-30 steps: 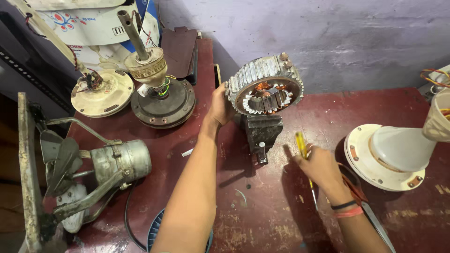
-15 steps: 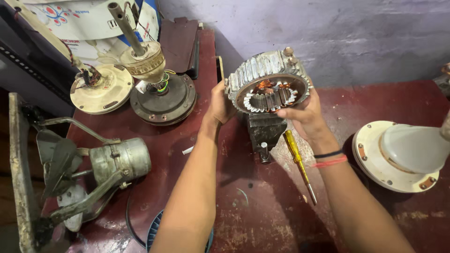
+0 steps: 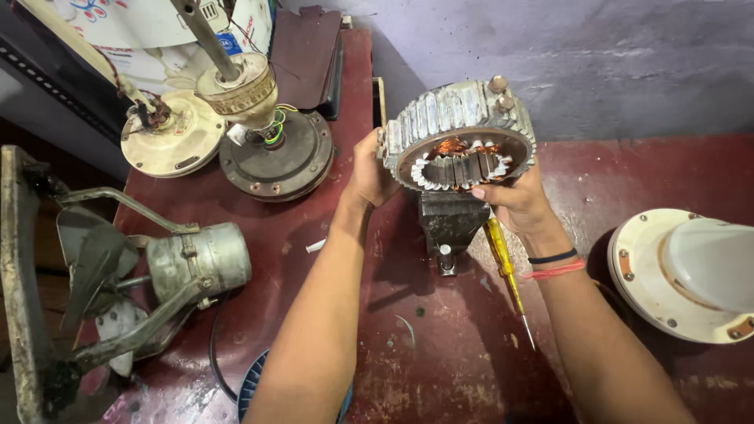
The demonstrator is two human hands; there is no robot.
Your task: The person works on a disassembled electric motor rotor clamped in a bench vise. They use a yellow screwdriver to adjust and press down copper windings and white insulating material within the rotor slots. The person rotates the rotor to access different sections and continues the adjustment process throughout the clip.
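Stator, one: ribbed grey ring with copper windings, held above the maroon bench, open face tilted toward us, axis running near to far. Our left hand grips its left rim, fingers curled; our right hand clasps its lower right edge. Screwdriver, one, yellow, lies below, tip toward us. Fan motors, three. White printed box, top left.

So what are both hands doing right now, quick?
Left hand: closed on the motor stator's left edge.
Right hand: gripping the stator's lower right rim.
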